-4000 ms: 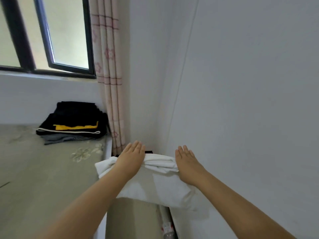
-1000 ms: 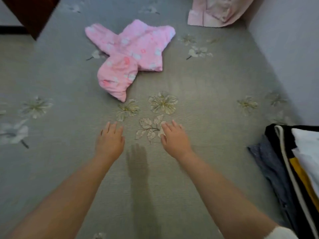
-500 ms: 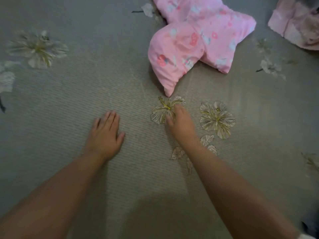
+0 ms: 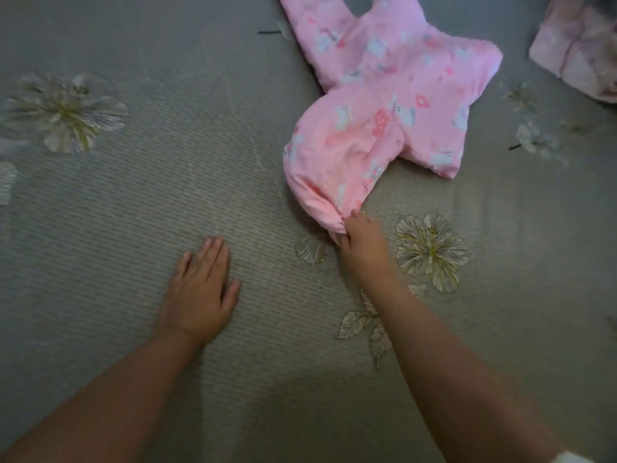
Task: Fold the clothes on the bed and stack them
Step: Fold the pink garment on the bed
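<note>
Open bed [image 4: 110, 208] surface lies left of and in front of the left hand [image 4: 200, 292], which rests flat on it. The pink garment [image 4: 384, 105] blocks the far right, its near tip pinched by the right hand [image 4: 364, 245]. A pink cloth [image 4: 577, 51] fills the far-right corner.

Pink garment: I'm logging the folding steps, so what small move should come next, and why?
Probably the right hand should drag the pink garment nearer. It pinches the garment's near tip, while the rest lies crumpled and unfolded farther up the bed. The left hand rests flat on the bed, free to help spread it.
</note>
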